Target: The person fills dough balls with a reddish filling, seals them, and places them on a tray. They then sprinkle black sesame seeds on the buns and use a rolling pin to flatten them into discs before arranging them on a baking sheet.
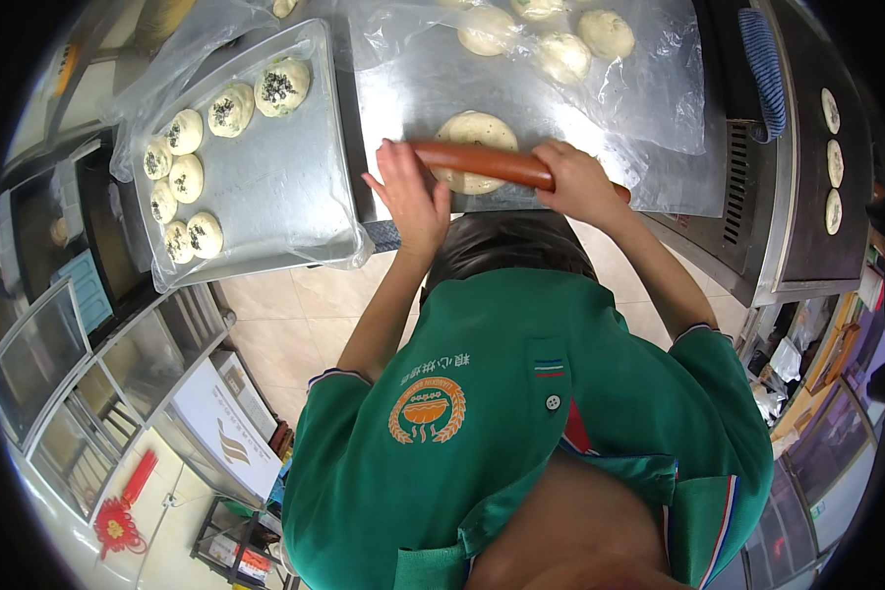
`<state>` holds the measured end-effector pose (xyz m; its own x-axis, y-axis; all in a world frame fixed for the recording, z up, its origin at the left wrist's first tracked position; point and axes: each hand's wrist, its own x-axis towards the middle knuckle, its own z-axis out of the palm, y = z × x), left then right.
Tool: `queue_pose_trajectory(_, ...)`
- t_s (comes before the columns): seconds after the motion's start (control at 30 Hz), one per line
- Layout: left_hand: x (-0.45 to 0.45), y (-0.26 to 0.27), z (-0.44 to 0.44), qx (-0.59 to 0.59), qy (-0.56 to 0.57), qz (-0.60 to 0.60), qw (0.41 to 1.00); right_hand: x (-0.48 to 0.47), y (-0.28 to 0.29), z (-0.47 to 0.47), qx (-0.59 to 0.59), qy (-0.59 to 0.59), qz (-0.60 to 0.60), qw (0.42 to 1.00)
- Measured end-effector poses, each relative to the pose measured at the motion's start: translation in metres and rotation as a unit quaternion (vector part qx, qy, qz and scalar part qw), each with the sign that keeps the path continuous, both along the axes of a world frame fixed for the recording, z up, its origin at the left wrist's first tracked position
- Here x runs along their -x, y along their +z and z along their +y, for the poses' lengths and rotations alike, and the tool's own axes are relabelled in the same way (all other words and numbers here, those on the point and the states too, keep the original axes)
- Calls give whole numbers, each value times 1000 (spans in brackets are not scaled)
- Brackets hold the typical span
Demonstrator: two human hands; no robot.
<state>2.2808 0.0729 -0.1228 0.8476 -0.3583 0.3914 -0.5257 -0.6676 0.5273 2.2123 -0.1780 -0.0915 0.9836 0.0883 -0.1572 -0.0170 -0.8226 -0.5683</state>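
Observation:
A brown wooden rolling pin lies across a flattened round of dough on the metal worktop. My left hand rests on the pin's left end with its fingers extended and the thumb apart. Around the right part of the pin my right hand is closed, and the pin's tip sticks out beyond it. Several dough balls with green bits sit at the back of the worktop, partly under clear plastic film. To the left, a metal tray holds several filled dough rounds topped with dark seeds.
At the right stands a dark griddle with 3 flat dough pieces on it. A blue ribbed cloth hangs at its near side. Glass-fronted cabinets stand at the lower left. Plastic film overhangs the tray's edges.

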Motion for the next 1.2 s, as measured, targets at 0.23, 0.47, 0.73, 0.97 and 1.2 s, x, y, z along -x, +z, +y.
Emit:
queue_pose_trajectory(0.23, -81, -1, -50, -89, -96, 17, 991, -44, 0, -17, 76, 2, -84, 994)
queue_pose_trajectory(0.47, -35, 21, -34, -180, -277, 67, 942, -56, -11, -42, 19, -106, -112, 988)
queue_pose_trajectory(0.73, -33, 2, -13, 94, -59, 139, 984, -44, -12, 9, 140, -24, -193, 971)
queue_pose_trajectory(0.97, -39, -18, -30, 15, 49, 291, 955, -27, -39, 41, 39, 99, -139, 985)
queue_pose_trajectory(1.2, -37, 22, -55, 534, 151, 668, 495, -17, -33, 54, -117, -42, -182, 975)
